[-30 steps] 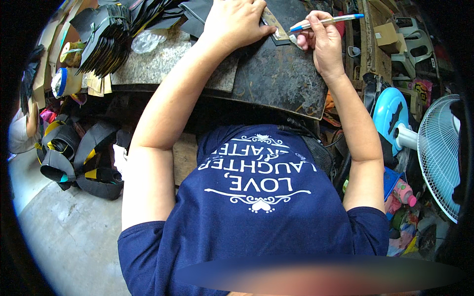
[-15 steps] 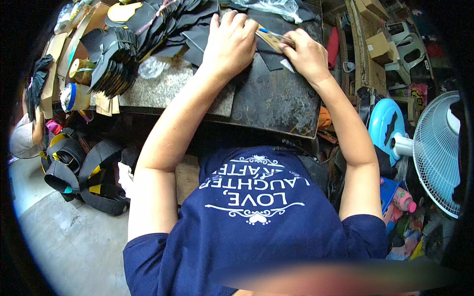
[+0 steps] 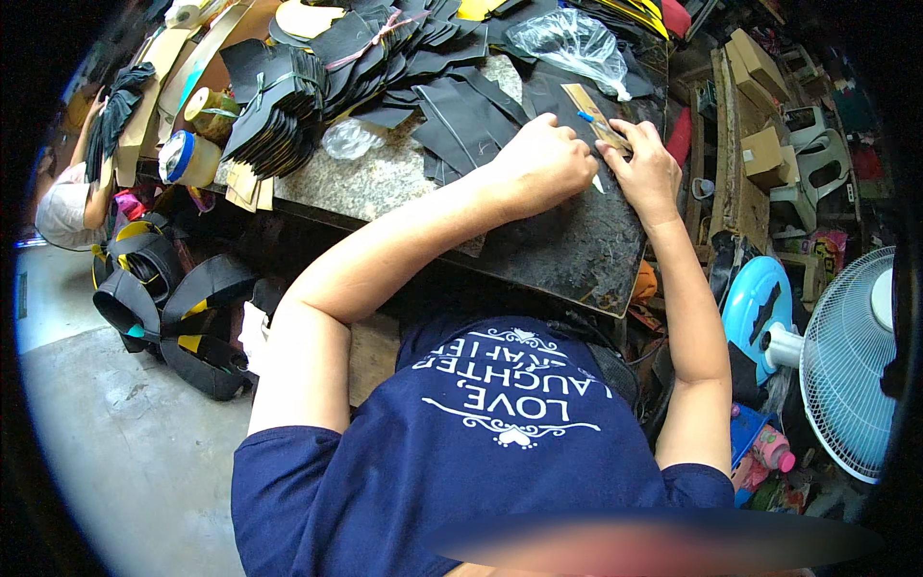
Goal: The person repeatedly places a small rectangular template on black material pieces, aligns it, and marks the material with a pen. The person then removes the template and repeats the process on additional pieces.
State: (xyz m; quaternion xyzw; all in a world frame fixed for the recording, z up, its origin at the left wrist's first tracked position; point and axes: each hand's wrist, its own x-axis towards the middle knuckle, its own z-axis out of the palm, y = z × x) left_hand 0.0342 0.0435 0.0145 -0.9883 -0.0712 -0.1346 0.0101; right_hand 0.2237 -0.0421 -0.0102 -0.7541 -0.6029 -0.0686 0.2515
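Note:
My right hand (image 3: 646,165) has its thumb and fingers closed on the near end of a narrow tan strip (image 3: 577,99), at the right side of the dark worktable. Along the strip lies a slim, pen-like thing with a blue part (image 3: 585,116); its other end runs into my right fingers. My left hand (image 3: 548,165) is beside it, fingers curled in, knuckles up; whatever may be in them is hidden. A small white pointed piece (image 3: 598,183) shows between the hands. Flat black sheet pieces (image 3: 461,120) lie just beyond my left hand.
Tied stacks of black cut pieces (image 3: 274,106) cover the far left of the worktable (image 3: 577,260). A clear plastic bag (image 3: 577,46) lies at the back. A lidded jar (image 3: 187,159) stands by the left edge. A fan (image 3: 851,365) is at the right; another person (image 3: 72,207) is far left.
The whole view has shifted, showing more of the table's far side. My left hand has moved right and curled, close to my right hand. The right hand still grips the strip.

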